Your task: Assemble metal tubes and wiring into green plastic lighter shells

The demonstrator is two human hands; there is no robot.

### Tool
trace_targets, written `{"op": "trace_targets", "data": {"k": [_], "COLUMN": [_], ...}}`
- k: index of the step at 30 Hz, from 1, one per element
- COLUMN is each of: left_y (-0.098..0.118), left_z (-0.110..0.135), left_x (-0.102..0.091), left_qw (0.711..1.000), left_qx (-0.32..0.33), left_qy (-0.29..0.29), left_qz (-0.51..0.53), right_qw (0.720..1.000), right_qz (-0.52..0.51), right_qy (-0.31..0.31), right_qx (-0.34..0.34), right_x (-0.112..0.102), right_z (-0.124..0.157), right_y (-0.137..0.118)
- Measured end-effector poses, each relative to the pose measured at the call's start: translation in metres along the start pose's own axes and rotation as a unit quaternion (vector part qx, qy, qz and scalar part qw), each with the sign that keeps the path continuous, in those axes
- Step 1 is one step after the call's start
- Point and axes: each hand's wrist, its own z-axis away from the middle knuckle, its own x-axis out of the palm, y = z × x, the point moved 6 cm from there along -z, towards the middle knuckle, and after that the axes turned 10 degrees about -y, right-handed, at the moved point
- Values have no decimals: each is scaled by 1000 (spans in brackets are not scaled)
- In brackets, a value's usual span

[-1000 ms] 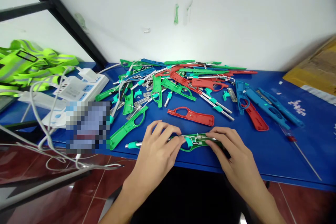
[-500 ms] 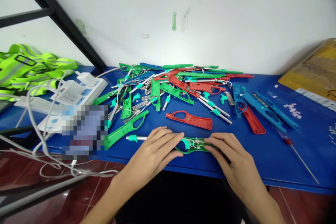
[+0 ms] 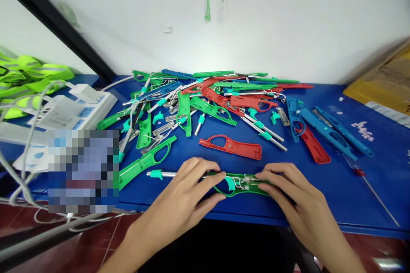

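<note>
Since a second ago little has changed: the left hand [image 3: 187, 183] and right hand [image 3: 290, 190] still pinch the green lighter shell [image 3: 238, 183] flat at the desk [image 3: 336, 187] edge, six o'clock of the red shell [image 3: 231, 146].

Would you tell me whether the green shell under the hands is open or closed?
Open: the green shell lies flat, its teal trigger and white wire exposed.
</note>
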Motion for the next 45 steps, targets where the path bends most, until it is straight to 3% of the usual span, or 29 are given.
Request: {"op": "trace_targets", "data": {"k": [12, 18, 23, 28, 35, 45], "left_y": [0, 1, 2, 8, 12, 9], "left_z": [0, 1, 0, 2, 2, -4], "left_x": [1, 0, 1, 1, 1, 0], "left_qw": [999, 999, 1000, 997, 996, 999], "left_qx": [-13, -12, -1, 21, 38, -4], "left_qy": [-6, 1, 8, 29, 31, -18], "left_qz": [33, 30, -8, -69, -72, -36], "right_qw": [998, 988, 981, 980, 974, 965], "right_qz": [57, 81, 106, 116, 157, 206], "right_qy": [-12, -56, -65, -59, -64, -89], "right_qx": [-15, -116, -146, -152, -150, -138], "right_x": [5, 12, 16, 17, 21, 28], "right_z": [4, 14, 16, 16, 15, 14], "right_y": [-8, -20, -19, -19, -22, -25]}}
